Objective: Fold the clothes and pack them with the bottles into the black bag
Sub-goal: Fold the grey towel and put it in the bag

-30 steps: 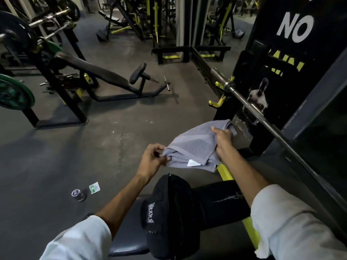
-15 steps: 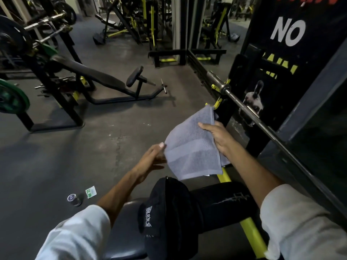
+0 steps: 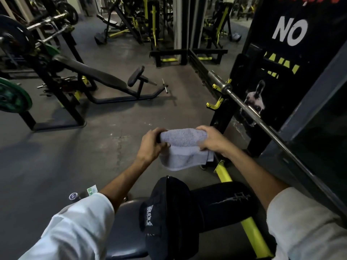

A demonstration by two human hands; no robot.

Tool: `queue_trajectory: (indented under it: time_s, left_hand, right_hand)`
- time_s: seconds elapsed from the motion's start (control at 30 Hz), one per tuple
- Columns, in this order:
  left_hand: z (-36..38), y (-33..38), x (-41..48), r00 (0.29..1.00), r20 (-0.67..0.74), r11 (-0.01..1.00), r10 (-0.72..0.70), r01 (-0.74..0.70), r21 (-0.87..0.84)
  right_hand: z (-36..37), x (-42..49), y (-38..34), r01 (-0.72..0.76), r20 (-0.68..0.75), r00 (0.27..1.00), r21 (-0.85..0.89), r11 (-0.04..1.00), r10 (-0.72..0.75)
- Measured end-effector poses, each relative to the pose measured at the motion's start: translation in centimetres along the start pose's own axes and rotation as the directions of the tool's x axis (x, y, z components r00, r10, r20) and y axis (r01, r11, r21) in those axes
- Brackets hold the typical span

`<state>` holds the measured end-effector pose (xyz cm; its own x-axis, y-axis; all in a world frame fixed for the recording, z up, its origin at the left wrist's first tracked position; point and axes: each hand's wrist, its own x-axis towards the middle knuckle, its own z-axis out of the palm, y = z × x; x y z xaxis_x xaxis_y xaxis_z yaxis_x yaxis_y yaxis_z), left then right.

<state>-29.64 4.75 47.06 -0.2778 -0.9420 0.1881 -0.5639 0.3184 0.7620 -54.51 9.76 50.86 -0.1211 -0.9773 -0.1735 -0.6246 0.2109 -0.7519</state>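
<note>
A grey towel [image 3: 185, 147] is held folded in the air in front of me, above the black bag. My left hand [image 3: 152, 144] grips its left end and my right hand [image 3: 212, 140] grips its right end, fingers curled over the top fold. The lower layers hang down below my hands. The black bag [image 3: 169, 218] with a white logo stands upright on the dark bench seat [image 3: 127, 228] between my arms. A small bottle [image 3: 73, 196] with a purple cap stands on the floor to the left, partly hidden by my left sleeve.
A steel barbell [image 3: 249, 107] runs diagonally on yellow hooks at the right. The bench's yellow frame bar [image 3: 225, 174] passes under my right arm. A black incline bench [image 3: 93, 76] and weight plates stand at the left. A small green-and-white packet [image 3: 92, 190] lies beside the bottle.
The towel went from a loose hanging sheet to a compact fold held level. Both hands closed onto its ends and moved lower and toward the middle.
</note>
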Motion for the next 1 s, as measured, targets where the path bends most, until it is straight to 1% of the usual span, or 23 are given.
queue_trajectory:
  time_s: [0.07,0.1,0.13,0.17,0.2,0.23,0.27,0.3,0.33,0.37,0.43,0.47,0.5,0.57,0.6,0.63,0.7,0.73,0.77,0.83,0.93,0.97,1.0]
  left_hand:
    - [-0.5,0.1,0.1,0.999,-0.018,0.995,0.041,-0.040,0.087]
    - [-0.8,0.0,0.0,0.998,-0.007,0.996,0.057,-0.056,0.075]
    - [-1.1,-0.1,0.0,0.998,0.016,0.999,0.053,-0.053,0.007]
    - [-1.5,0.0,-0.3,0.998,0.054,0.992,0.025,-0.018,-0.124]
    - [-1.9,0.2,-0.6,0.995,0.096,0.953,-0.024,0.052,-0.299]
    - [-2.2,0.4,-0.9,0.988,0.131,0.874,-0.080,0.132,-0.468]
    - [-2.3,0.6,-1.2,0.979,0.153,0.777,-0.133,0.199,-0.598]
    - [-2.2,1.0,-1.4,0.970,0.167,0.691,-0.177,0.243,-0.680]
    - [-1.9,1.2,-1.5,0.962,0.178,0.617,-0.206,0.269,-0.739]
    - [-1.6,1.4,-1.6,0.955,0.189,0.546,-0.228,0.286,-0.787]
    - [-1.3,1.6,-1.6,0.944,0.216,0.440,-0.250,0.310,-0.843]
    - [-1.2,1.5,-1.7,0.939,0.243,0.431,-0.245,0.330,-0.840]
    - [-1.3,1.2,-1.9,0.930,0.291,0.452,-0.223,0.363,-0.815]
    - [-1.2,0.3,-2.5,0.887,0.433,0.529,-0.157,0.446,-0.722]
    - [-1.1,-0.1,-2.8,0.866,0.482,0.561,-0.134,0.468,-0.683]
    - [-1.0,-0.5,-3.0,0.862,0.492,0.583,-0.122,0.463,-0.668]
    - [-1.0,-0.8,-2.9,0.898,0.425,0.578,-0.117,0.410,-0.706]
    - [-1.0,-0.8,-2.8,0.916,0.384,0.550,-0.118,0.382,-0.743]
    - [-1.0,-0.8,-2.7,0.928,0.351,0.507,-0.125,0.364,-0.781]
    - [-0.5,-0.9,-2.5,0.942,0.296,0.408,-0.158,0.335,-0.849]
    - [0.9,-0.7,-2.5,0.938,0.213,0.290,-0.275,0.292,-0.912]
    - [1.4,-0.6,-2.7,0.937,0.193,0.262,-0.291,0.272,-0.926]
    - [1.8,-0.4,-2.8,0.940,0.174,0.245,-0.294,0.250,-0.937]
  right_hand:
    - [0.2,-0.2,-0.2,0.060,-0.100,0.992,-0.173,0.983,-0.078]
    - [0.1,-0.1,-0.1,0.110,-0.144,0.979,-0.218,0.970,-0.144]
    - [-0.2,0.1,0.1,0.150,-0.167,0.968,-0.224,0.963,-0.189]
    - [-0.5,0.2,0.0,0.173,-0.180,0.962,-0.169,0.970,-0.203]
    - [-0.9,0.1,0.0,0.187,-0.170,0.967,-0.034,0.982,-0.190]
    - [-1.1,-0.1,-0.3,0.182,-0.130,0.978,0.175,0.967,-0.161]
    - [-1.2,-0.5,-0.6,0.143,-0.078,0.989,0.393,0.908,-0.122]
    - [-1.1,-0.8,-0.6,0.092,-0.031,0.995,0.575,0.813,-0.090]
    - [-0.7,-1.1,-0.6,0.035,0.018,0.998,0.691,0.722,-0.066]
    - [-0.2,-1.3,-0.4,-0.006,0.059,0.997,0.751,0.660,-0.059]
    - [0.8,-1.5,0.0,-0.038,0.087,0.995,0.769,0.638,-0.046]
    - [1.2,-1.5,0.2,-0.032,0.064,0.998,0.774,0.632,-0.028]
    - [1.5,-1.5,0.3,-0.023,0.024,1.000,0.787,0.616,0.007]
    - [1.7,-1.3,0.5,0.006,-0.056,0.996,0.794,0.608,0.063]
    - [1.8,-1.3,0.6,0.014,-0.075,0.995,0.781,0.625,0.071]
    - [1.8,-1.3,0.7,0.019,-0.080,0.995,0.768,0.641,0.066]
    - [1.6,-1.2,1.2,0.027,-0.086,0.994,0.764,0.645,0.060]
    - [1.5,-1.2,1.6,0.027,-0.081,0.995,0.786,0.618,0.059]
    - [1.5,-1.3,2.1,0.014,-0.058,0.997,0.824,0.566,0.059]
    - [2.8,-2.1,3.0,-0.075,0.044,0.996,0.906,0.418,0.083]
    - [7.8,-3.7,3.6,-0.272,0.208,0.950,0.917,0.291,0.231]
    - [9.5,-3.9,3.6,-0.326,0.274,0.932,0.919,0.221,0.238]
    - [10.9,-4.2,3.0,-0.359,0.327,0.924,0.920,0.155,0.198]
